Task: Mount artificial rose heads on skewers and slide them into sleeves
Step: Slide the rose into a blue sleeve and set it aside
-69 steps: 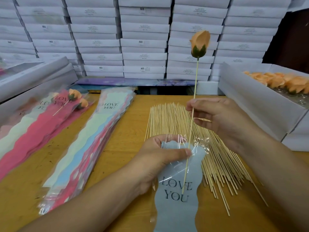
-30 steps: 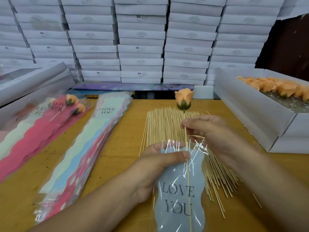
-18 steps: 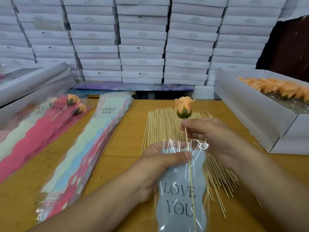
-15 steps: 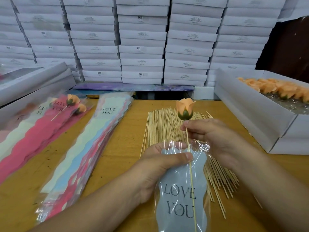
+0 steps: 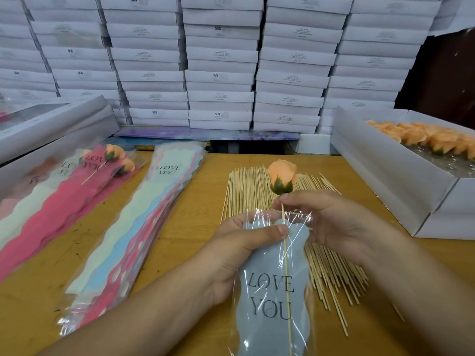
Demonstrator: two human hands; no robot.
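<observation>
1. Orange fabric rose head (image 5: 281, 174), with a green base, sits on the top of a thin wooden skewer (image 5: 286, 265); most of the shaft already lies inside a clear sleeve (image 5: 272, 291) with a grey insert printed "LOVE YOU".
2. Left hand (image 5: 239, 255): curled round the upper sleeve, thumb pressed across its front beside the skewer, holding the mouth of the sleeve.
3. Right hand (image 5: 331, 222): fingertips pinch the skewer just under the rose head, above the sleeve mouth.
4. Near centre of the wooden table (image 5: 200, 209): a fan of loose skewers (image 5: 331, 268) lies under and behind both hands.
5. Left: a stack of empty sleeves (image 5: 144, 227); farther left, finished roses (image 5: 115, 152) lie on a second pile of sleeves.
6. Right: an open white box (image 5: 393, 181) holds spare rose heads (image 5: 431, 137); stacked white cartons (image 5: 218, 73) fill the far wall.
7. Judged stage: the insertion is nearly complete, with the head itself not yet inside the film.
8. Risks from here: the head may catch on the crumpled film at the mouth and bunch or tear it; downward force applied at a tilt could drive the skewer tip through the film or bend the shaft; pushing on the head against resistance could loosen it from the skewer.
</observation>
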